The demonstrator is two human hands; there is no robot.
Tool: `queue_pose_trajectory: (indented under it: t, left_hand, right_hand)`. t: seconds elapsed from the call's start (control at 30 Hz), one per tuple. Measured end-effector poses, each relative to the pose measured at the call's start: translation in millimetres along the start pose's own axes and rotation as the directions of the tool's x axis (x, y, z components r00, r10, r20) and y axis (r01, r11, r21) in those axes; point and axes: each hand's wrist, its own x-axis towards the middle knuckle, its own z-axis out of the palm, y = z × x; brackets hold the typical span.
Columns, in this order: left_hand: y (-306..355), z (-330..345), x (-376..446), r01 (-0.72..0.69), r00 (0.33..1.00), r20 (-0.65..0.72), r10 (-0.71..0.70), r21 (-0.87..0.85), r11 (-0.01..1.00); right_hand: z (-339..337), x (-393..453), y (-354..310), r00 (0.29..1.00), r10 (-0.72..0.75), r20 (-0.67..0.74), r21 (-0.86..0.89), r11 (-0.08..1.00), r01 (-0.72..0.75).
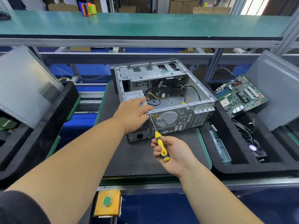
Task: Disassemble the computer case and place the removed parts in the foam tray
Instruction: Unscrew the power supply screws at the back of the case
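Note:
An open grey computer case (171,97) lies on its side on the dark mat, its rear panel facing me. My left hand (133,114) rests flat on the power supply (134,96) at the case's near left corner, fingers over the rear edge. My right hand (169,152) grips a yellow-and-black screwdriver (160,145), whose tip touches the rear panel near the top of the power supply. The black foam tray (226,165) at the right holds a motherboard (240,96), a fan (255,149) and a grey side panel (275,88).
At the left, another black foam tray (48,120) holds a leaning grey panel (24,84). A green shelf (137,25) runs overhead at the back. A yellow box with a green button (107,202) sits on the bench's front edge.

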Motion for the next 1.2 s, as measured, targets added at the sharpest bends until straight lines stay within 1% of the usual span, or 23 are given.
queue_pose_trajectory:
  t: [0.07, 0.13, 0.23, 0.33, 0.4, 0.57, 0.67, 0.93, 1.0, 1.13, 1.2]
  left_hand:
    - [-0.6, 1.5, 0.7, -0.004, 1.0, -0.001, 0.004, 0.009, 1.0]
    - [-1.7, 2.6, 1.4, -0.006, 1.0, 0.002, 0.006, 0.013, 1.0]
    - [-2.6, 3.8, 2.2, -0.004, 1.0, 0.005, 0.004, 0.004, 1.0]
    - [-2.9, 4.3, 2.3, -0.005, 1.0, 0.003, 0.005, 0.002, 1.0]
    - [-3.0, 4.4, 2.1, -0.006, 1.0, -0.001, 0.006, -0.002, 1.0]
    - [-2.8, 3.9, 2.3, -0.008, 1.0, -0.008, 0.008, -0.002, 1.0]
    - [-3.0, 4.5, 1.7, -0.016, 1.0, -0.015, 0.016, -0.003, 1.0]
    - [-2.7, 3.4, 1.5, -0.015, 1.0, -0.017, 0.015, 0.007, 1.0]
    - [-2.2, 3.2, 1.5, -0.017, 1.0, -0.018, 0.017, 0.01, 1.0]
    - [-2.8, 3.5, 1.0, -0.015, 1.0, -0.022, 0.015, 0.001, 1.0]
    - [-3.1, 4.0, 0.9, -0.016, 1.0, -0.027, 0.016, 0.004, 1.0]
  right_hand:
    - [0.9, -1.0, 2.1, 1.0, -0.006, -0.003, 0.0, 1.0, 0.006]
    - [2.5, -1.9, 4.4, 0.999, -0.023, -0.034, -0.025, 0.999, 0.022]
    - [3.7, -1.8, 6.7, 0.991, -0.104, -0.086, -0.058, 0.993, 0.099]
    - [6.8, -0.8, 7.7, 0.987, -0.13, -0.098, -0.05, 0.991, 0.126]
    - [10.4, -1.0, 6.6, 0.988, -0.121, -0.099, -0.06, 0.992, 0.115]
    - [13.6, -3.7, 0.7, 0.998, -0.006, -0.067, -0.057, 0.998, 0.003]
    - [11.0, -2.5, 1.7, 0.997, -0.017, -0.07, -0.106, 0.994, 0.009]
    - [2.5, -3.0, 5.5, 0.985, -0.051, -0.166, -0.195, 0.981, 0.018]
    - [2.9, -2.8, 6.1, 0.984, -0.055, -0.169, -0.173, 0.985, 0.025]
    - [7.0, -1.4, 7.9, 0.991, -0.044, -0.129, -0.072, 0.997, 0.035]
    - [7.7, -1.0, 8.0, 0.994, -0.042, -0.105, -0.062, 0.997, 0.035]
